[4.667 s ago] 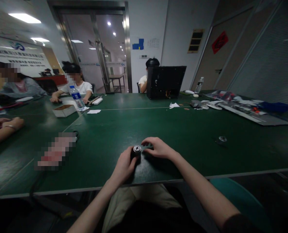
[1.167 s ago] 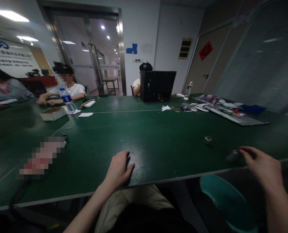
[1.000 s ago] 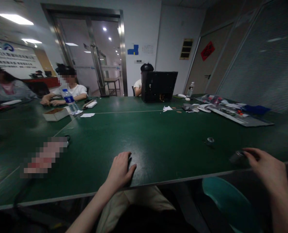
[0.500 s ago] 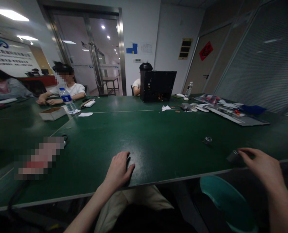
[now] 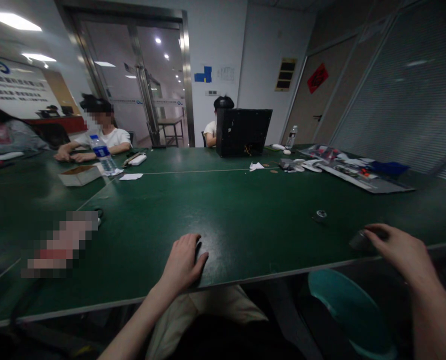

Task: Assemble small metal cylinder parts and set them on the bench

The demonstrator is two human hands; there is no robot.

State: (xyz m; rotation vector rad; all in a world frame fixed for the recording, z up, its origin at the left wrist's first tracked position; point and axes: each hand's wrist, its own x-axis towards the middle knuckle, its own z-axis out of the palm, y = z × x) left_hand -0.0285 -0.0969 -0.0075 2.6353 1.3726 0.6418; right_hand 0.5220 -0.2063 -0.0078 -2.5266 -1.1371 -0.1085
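Observation:
My left hand (image 5: 185,259) lies on the green table (image 5: 223,215) near its front edge, thumb apart from the fingers, holding nothing. At the right, my right hand (image 5: 399,250) has its thumb and fingers closed on a small dark grey cylinder (image 5: 359,241), which sits on or just above the table; blur hides its exact kind. A second small round piece, silvery on top (image 5: 321,215), stands on the table beyond it to the left.
A black computer case (image 5: 243,132) stands at the far side, a person behind it. Another person (image 5: 106,135) sits far left by a water bottle (image 5: 103,155) and a shallow box (image 5: 79,176). Loose parts lie on a board (image 5: 388,187); a teal stool (image 5: 346,305) is below the edge.
My right hand and the cylinder have shifted very slightly; my left hand stays put. Another person's hand at the far left edge has almost left the view.

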